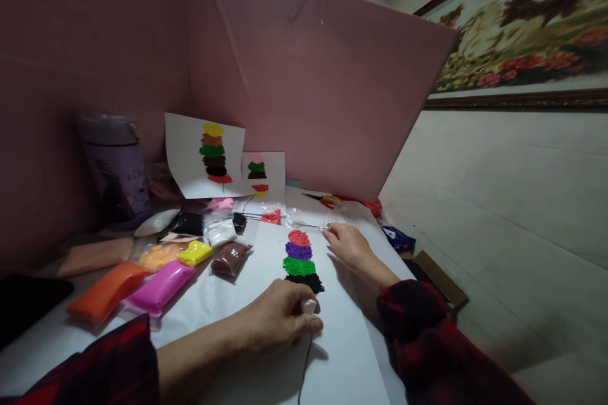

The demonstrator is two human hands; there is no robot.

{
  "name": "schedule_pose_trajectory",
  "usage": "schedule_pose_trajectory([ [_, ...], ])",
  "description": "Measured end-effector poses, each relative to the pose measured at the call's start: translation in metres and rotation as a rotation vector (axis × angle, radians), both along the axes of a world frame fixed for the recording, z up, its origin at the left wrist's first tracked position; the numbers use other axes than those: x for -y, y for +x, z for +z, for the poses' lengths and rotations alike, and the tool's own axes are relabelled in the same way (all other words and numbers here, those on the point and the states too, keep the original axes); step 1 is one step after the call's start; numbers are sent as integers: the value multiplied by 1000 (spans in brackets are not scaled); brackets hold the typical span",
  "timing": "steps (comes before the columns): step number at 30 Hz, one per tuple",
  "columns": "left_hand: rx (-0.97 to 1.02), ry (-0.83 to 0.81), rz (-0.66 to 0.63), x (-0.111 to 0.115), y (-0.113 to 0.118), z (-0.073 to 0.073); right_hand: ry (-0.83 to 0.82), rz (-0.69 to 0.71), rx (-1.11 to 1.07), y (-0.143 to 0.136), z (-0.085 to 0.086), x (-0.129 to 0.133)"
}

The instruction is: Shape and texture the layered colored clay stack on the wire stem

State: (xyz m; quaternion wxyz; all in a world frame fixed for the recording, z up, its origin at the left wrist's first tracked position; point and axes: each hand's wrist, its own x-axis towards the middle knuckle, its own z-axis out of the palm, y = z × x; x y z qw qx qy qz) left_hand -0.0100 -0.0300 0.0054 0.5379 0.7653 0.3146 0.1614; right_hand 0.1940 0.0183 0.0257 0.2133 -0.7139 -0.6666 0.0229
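White paper (346,342) lies on the table, bearing stacked patches: red (299,238), purple (298,250), green (299,266) and black (311,281), with a thin dark line below them. My left hand (285,316) pinches a small white piece (308,307) just under the black patch, above that line. Farther up and right, my right hand (349,245) has its thumb and fingertips together beside the paper's top, near a small clear bag; whatever they hold is too small to make out.
Several coloured clay packets, among them orange (109,291), pink (160,288) and brown (230,259), lie at left near a purple cup (114,171). Two painted sheets (183,158) lean against the pink wall panel (294,76). Scissors (327,200) lie behind; a cardboard box (439,278) is right.
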Motion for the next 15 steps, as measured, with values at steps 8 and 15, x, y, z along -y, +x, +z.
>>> schedule_pose_trajectory([
  [8,5,52,17,0,1,1,15,243,-53,-50,22,-66],
  [15,-7,53,35,-3,2,-6,-21,271,-112,-87,10,-102],
])
